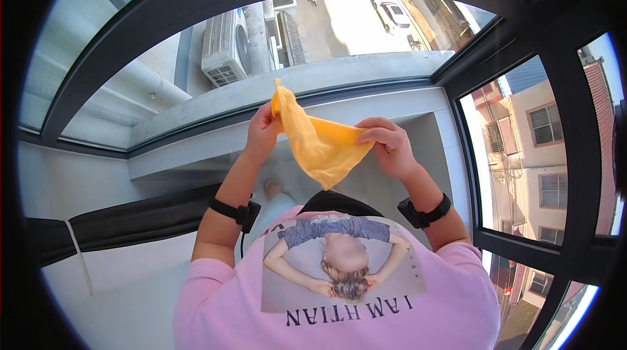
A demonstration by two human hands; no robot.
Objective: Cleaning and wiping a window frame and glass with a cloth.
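A yellow cloth (321,146) hangs in the air between my two hands, in front of a window. My left hand (263,132) pinches it near its upper left part, and one corner sticks up above the fingers. At the other end, my right hand (389,144) grips the cloth's right corner between thumb and fingers. The middle sags and folds over itself, with a loose corner pointing down towards my waist. Some fingertips of the left hand are hidden behind the fabric.
Dark window frames (534,21) surround me ahead and on the right. A pale sill (406,100) runs below the glass. To the left hangs a black curtain (147,208) with a white cord (78,257). Outside stands an air-conditioner unit (225,48). Black bands (431,210) circle both forearms.
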